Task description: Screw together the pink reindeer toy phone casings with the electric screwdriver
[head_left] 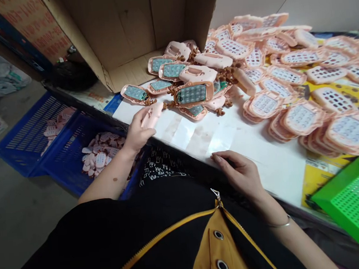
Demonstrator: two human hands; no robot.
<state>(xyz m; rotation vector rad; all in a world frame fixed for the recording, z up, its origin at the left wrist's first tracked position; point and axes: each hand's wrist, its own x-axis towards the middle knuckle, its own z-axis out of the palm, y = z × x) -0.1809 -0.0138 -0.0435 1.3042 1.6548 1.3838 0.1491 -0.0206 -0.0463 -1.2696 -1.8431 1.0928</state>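
At centre-left of the frame, over the front edge of the white sheet (270,164), the L hand (139,131) has a pale pink casing (153,115) pinched btwn thumb and fingers, thumb on the near side. The casing is tilted, upper end pointing up-right, near the shells w/ teal panels (195,94); can't tell what its far face looks like. Mid-frame, R of centre, the R hand (241,173) is at the sheet's front edge, fingers curled in together, thumb close to the index; can't tell if sth small is pinched there.

To handle it well: hold the casing by its side edges w/ light, even pressure, thumb off any buttons or window. Best to bring it in over the sheet and steady the other end w/ the R hand, since a slip at the edge could drop it into the blue crate (65,169), left of frame. Watch the brown antler-like bits (220,111) just L of the stacked half-shells (303,117): they look easy to snag, so lift over, don't drag. Keep the R wrist clear of those stacks too; they lean a bit and would prob. topple if bumped.
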